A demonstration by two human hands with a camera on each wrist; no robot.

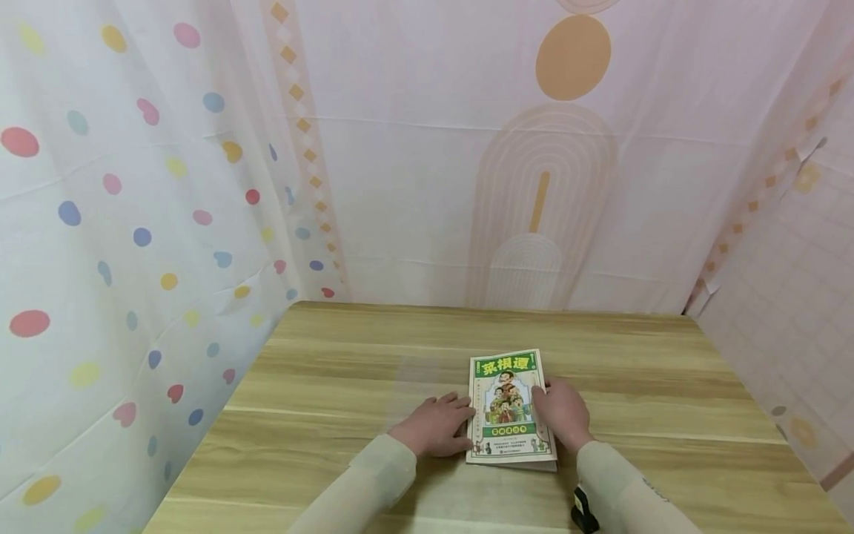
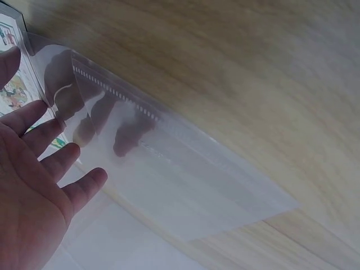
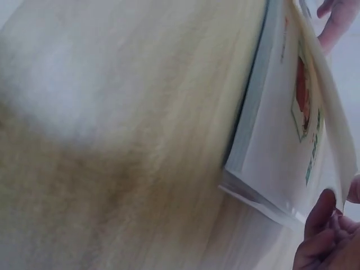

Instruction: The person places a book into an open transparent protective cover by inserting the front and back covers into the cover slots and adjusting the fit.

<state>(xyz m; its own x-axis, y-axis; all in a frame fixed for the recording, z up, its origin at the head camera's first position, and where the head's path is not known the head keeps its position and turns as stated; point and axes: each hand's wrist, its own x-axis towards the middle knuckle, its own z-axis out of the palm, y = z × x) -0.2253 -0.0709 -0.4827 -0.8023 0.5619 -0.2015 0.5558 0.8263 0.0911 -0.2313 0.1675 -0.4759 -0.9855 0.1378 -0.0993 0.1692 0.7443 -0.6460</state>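
A paperback book (image 1: 505,437) with a green-and-cream illustrated cover lies face up on the wooden table. My right hand (image 1: 563,411) is at its right edge. In the right wrist view the front cover (image 3: 332,107) stands lifted off the first page, its edge pinched between the thumb and fingers of that hand. My left hand (image 1: 437,424) rests at the left edge, fingers spread and mostly straight. A clear plastic sheet (image 2: 174,191) with a dotted strip extends from the book's left side, by the left fingers. How it joins the book is hidden.
The wooden table (image 1: 347,334) reaches back to a patterned curtain (image 1: 400,185). More dotted curtain (image 1: 133,282) hangs on the left, and a pale sheet (image 1: 794,297) on the right. A small black device (image 1: 583,512) sits at my right wrist.
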